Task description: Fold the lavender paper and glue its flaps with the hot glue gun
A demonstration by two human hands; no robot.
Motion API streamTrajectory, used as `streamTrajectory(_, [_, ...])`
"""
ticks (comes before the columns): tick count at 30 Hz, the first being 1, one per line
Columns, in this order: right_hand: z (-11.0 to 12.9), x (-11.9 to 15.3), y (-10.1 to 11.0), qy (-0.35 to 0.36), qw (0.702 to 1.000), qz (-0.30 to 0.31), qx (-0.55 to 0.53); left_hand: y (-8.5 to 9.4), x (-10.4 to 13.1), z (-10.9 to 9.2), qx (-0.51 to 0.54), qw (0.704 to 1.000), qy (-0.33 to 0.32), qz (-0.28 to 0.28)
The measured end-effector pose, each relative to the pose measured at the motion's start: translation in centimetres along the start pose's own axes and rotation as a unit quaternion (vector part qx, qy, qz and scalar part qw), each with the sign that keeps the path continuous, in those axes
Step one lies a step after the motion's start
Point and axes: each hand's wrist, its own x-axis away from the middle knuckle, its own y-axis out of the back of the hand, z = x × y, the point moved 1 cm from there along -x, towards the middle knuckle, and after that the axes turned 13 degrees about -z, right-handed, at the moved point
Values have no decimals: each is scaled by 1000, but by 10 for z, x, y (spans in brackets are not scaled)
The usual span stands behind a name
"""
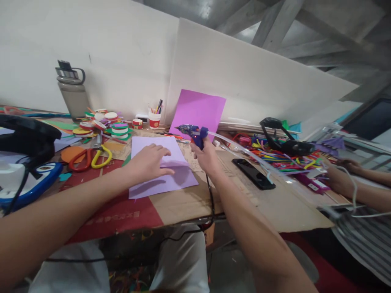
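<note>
My right hand (206,156) is wrapped round the handle of a blue hot glue gun (197,134), held above the table with its nozzle toward the left. A long clear glue stick (238,148) sticks out of its back, and a black cord hangs below. Fingers spread, my left hand (152,160) rests on a creased light purple sheet of paper (161,185). Behind the glue gun, a brighter purple sheet (203,108) leans against the white board.
Scissors with red and yellow handles (102,156) lie left, near several ribbon-like rolls (119,130) and a bottle (73,93). A paper cup of pens (154,120) stands behind. At right are a phone (253,173), colourful pipe cleaners (287,160) and another person's hands (339,179).
</note>
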Motion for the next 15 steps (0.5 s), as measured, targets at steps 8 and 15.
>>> streamTrajectory(8, [9, 5, -1, -23, 996, 45, -77, -15, 5, 38, -40, 983, 160, 75])
streamTrajectory(15, [17, 7, 9, -1, 993, 88, -78, -17, -4, 60, -44, 970, 238, 25])
